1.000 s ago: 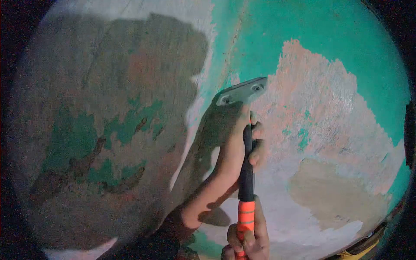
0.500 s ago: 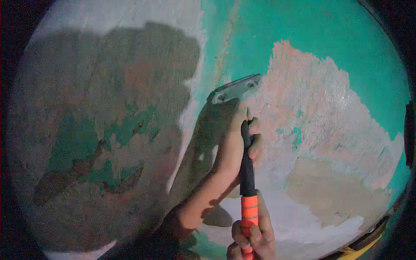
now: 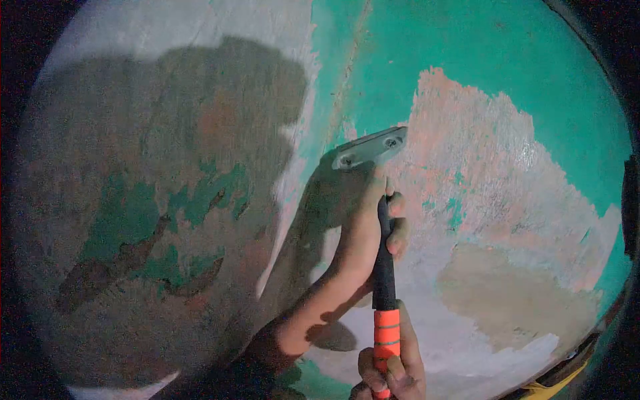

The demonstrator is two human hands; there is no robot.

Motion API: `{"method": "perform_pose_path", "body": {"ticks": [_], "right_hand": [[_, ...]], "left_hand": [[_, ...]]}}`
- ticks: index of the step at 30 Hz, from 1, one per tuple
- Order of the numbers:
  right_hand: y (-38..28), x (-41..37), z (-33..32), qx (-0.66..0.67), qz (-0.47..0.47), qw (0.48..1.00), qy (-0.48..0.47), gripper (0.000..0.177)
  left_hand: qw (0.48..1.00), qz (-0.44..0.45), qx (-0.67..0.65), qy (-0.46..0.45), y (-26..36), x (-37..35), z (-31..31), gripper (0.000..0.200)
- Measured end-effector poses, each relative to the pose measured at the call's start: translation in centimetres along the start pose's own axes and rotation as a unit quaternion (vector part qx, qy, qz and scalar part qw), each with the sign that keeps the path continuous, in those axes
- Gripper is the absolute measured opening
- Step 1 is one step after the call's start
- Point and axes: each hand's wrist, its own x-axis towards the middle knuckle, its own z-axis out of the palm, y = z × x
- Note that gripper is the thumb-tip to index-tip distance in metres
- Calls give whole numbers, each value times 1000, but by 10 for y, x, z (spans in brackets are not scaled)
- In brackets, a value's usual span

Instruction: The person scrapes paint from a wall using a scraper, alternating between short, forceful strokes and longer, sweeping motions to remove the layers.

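A scraper [image 3: 385, 267] with a wide metal head, a black upper grip and an orange lower grip stands nearly upright against the wall. Its blade, fixed by two screws, lies at a slant on the border between green paint [image 3: 467, 40] and bared pinkish-grey surface [image 3: 487, 147]. My left hand [image 3: 387, 210] is wrapped round the black part just below the head. Lower down, at the bottom edge, my right hand [image 3: 393, 377] grips the orange end of the handle.
A large dark shadow covers the left side of the wall [image 3: 147, 120], where green patches [image 3: 127, 213] remain. A brownish patch [image 3: 500, 293] shows at lower right. Something yellow [image 3: 557, 387] lies beyond the wall's lower right edge.
The scraper head has moved slightly down and to the right, with both hands still on the handle. My left hand has gone down with it.
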Motion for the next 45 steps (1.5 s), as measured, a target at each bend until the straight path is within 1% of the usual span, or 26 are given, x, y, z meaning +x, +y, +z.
{"method": "perform_pose_path", "body": {"ticks": [1, 4, 7, 10, 13, 16, 19, 22, 25, 26, 27, 28, 30, 32, 33, 34, 36, 37, 40, 41, 44, 45], "right_hand": [[0, 0, 0, 2, 7, 1000, -3, 68], [0, 3, 6, -11, -21, 1000, -2, 68], [1, -1, 2, -30, -20, 999, 14, 67], [4, 4, -1, -46, -26, 998, 15, 67], [-1, 8, 4, -16, -5, 1000, -2, 67], [-1, 4, 2, -49, -3, 999, 18, 66], [-4, 12, 5, -41, -15, 999, 1, 64], [-1, 14, 1, -19, -22, 1000, -8, 62], [4, 12, 0, -31, -31, 999, -25, 59], [3, 10, -1, -33, -28, 999, -15, 60], [-4, 13, 5, -38, -23, 999, -5, 61], [-8, 14, 9, -42, -19, 999, 4, 62], [2, 12, -1, 2, -25, 1000, 6, 66], [15, 10, -13, 27, -40, 999, -3, 67], [17, 10, -19, 12, -44, 999, -17, 66], [16, 10, -27, -14, -22, 1000, -10, 67], [13, 12, -43, -66, 19, 998, 1, 67], [21, 10, -51, -99, 8, 995, 13, 66], [43, 4, -81, -165, -17, 986, 2, 65], [53, 1, -95, -177, -48, 983, -10, 61], [70, -4, -124, -253, -81, 964, -13, 55], [68, -6, -123, -274, -68, 959, -2, 52]], "left_hand": [[1000, -6, 4, 5, 0, -2, 0, 32], [1000, 3, -21, -8, -2, 3, -4, 31], [1000, 20, 22, -4, 7, 1, 3, 31], [1000, -4, 6, -18, 0, 2, -5, 32], [999, 28, 0, -17, 8, 8, 2, 32], [1000, -9, -4, 2, -2, -1, -2, 32], [999, 26, 22, 2, 7, 10, 6, 33], [1000, -6, 19, -7, 3, 14, 0, 34], [999, 5, 28, 21, 4, 10, 5, 35], [999, 4, 23, 30, 5, 10, 7, 35], [999, 38, 16, -4, 6, 15, 7, 35], [999, 29, 27, 6, 5, 12, 7, 35], [998, 16, 56, 20, 5, 4, 8, 34], [996, 31, 77, 22, 4, -1, 7, 35], [995, 31, 85, 30, 2, 0, 4, 35], [995, 29, 93, 39, -2, -1, 1, 36], [996, -12, 83, 29, -13, -4, -13, 37], [996, -29, 80, 20, -19, -5, -21, 37], [995, 3, 94, 22, -44, -18, -43, 38], [996, -13, 83, 42, -49, -24, -48, 38], [994, -14, 87, 64, -68, -38, -67, 37], [995, -8, 82, 63, -73, -41, -72, 38]]}}
